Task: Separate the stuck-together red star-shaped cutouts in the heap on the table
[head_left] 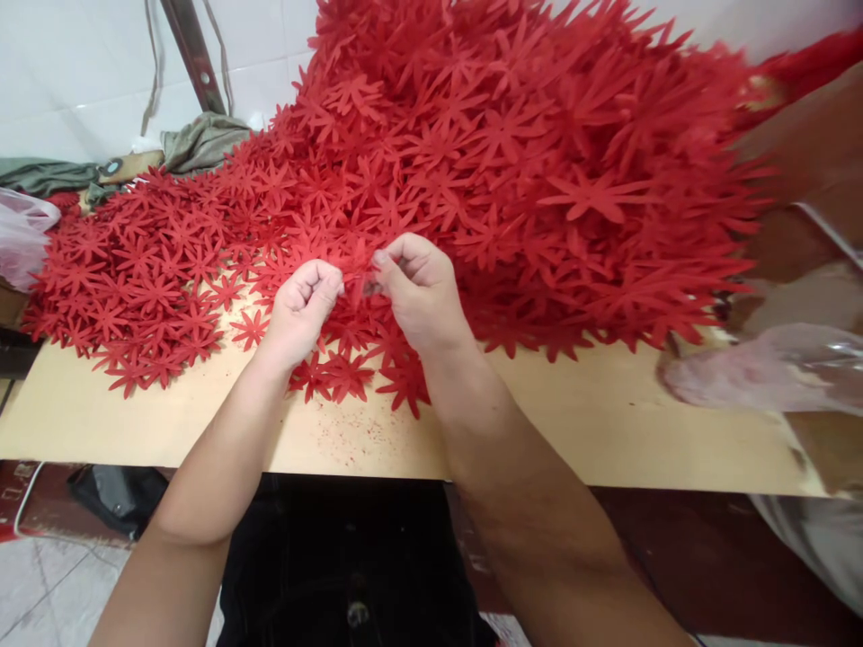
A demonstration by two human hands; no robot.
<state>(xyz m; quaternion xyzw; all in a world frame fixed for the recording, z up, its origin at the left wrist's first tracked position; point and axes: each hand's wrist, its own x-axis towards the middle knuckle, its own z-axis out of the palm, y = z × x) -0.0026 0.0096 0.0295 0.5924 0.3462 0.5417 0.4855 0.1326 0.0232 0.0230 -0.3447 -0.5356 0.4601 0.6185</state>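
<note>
Between my two hands is a red flower-shaped cutout (359, 267), blurred and hard to tell from the red pile behind it. My left hand (305, 304) is closed in a pinch on its left side, thumb against the bent fingers. On the other side my right hand (423, 289) pinches it between thumb and forefinger. Behind and above both hands rises a large heap of red flower cutouts (502, 135) with long narrow petals. Several loose cutouts (347, 375) lie on the table just below my hands.
A lower pile of red flower cutouts (135, 279) spreads over the left of the wooden table (573, 422). Red specks dot the table near its front edge. A clear plastic bag (769, 368) and cardboard (802, 171) stand at the right; a green cloth (202, 142) lies by the wall.
</note>
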